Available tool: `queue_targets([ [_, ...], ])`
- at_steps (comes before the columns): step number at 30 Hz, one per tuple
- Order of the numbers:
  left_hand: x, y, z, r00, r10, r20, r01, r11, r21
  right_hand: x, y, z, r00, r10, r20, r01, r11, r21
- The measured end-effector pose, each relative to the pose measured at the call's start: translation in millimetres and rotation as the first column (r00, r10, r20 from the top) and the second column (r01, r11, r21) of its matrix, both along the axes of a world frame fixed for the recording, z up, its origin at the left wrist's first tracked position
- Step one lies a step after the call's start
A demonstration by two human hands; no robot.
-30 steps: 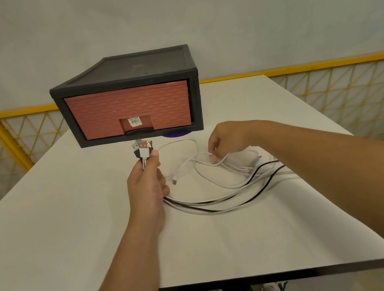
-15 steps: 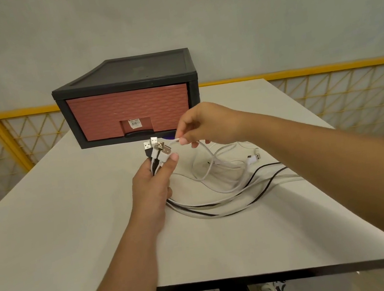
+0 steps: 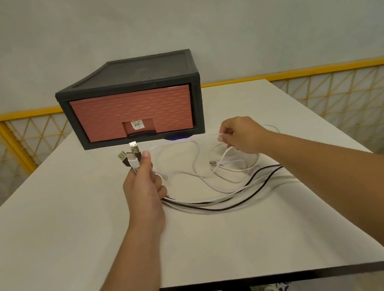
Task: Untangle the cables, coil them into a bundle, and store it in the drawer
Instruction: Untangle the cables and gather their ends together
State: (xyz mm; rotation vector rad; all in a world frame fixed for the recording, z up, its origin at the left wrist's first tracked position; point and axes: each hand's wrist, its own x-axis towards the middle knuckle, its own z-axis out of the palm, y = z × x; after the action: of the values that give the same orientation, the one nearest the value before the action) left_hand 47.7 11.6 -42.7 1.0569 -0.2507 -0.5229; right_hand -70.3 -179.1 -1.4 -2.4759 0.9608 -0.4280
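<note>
**Cables** (image 3: 218, 209): several thin strands, white and black, uncoiled. They lie in loose, overlapping loops on the table (image 3: 62, 243), from its middle toward the far edge, in front of the drawer. The black strands sweep in a long, shallow arc on the side nearer the front edge, and the white strands loop beyond them.

**Left hand** (image 3: 144, 191): closed in a fist round the gathered cable ends, with the thumb pressed against them. USB plugs (image 3: 131, 155), with white and black bodies, fan out above the fist.

**Right hand** (image 3: 240, 134): pinches one white strand between thumb and fingers, lifted off the table.

**Drawer** (image 3: 132, 114): terracotta woven-pattern front, pushed fully into a black case (image 3: 128, 72) toward the far edge. There is a barcode sticker above the handle.
</note>
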Motion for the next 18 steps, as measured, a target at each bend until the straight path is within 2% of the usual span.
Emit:
queue_targets([
  [3,0,0,0,1.000,0.010,-0.014,-0.010,1.000,-0.005,-2,-3,-4,0.997,-0.053,0.061,0.047,0.994,0.102],
  [5,2,0,0,0.999,0.018,-0.030,-0.018,1.000,-0.013,-4,-2,0,0.972,-0.095,0.217,0.042,0.970,0.240],
  [8,2,-1,0,0.999,0.018,-0.030,-0.018,1.000,0.009,-14,0,12,0.864,-0.205,0.460,-0.070,0.856,0.513],
  [10,2,-1,0,1.000,0.014,-0.023,-0.013,0.999,0.034,-20,1,21,0.789,-0.270,0.552,-0.178,0.759,0.626],
  [15,1,0,0,1.000,0.000,0.006,0.000,0.998,0.068,-25,13,46,0.632,-0.357,0.688,-0.462,0.539,0.704],
  [18,0,-1,0,0.999,-0.020,0.041,0.016,0.995,0.097,-22,24,59,0.572,-0.363,0.735,-0.563,0.478,0.674],
])
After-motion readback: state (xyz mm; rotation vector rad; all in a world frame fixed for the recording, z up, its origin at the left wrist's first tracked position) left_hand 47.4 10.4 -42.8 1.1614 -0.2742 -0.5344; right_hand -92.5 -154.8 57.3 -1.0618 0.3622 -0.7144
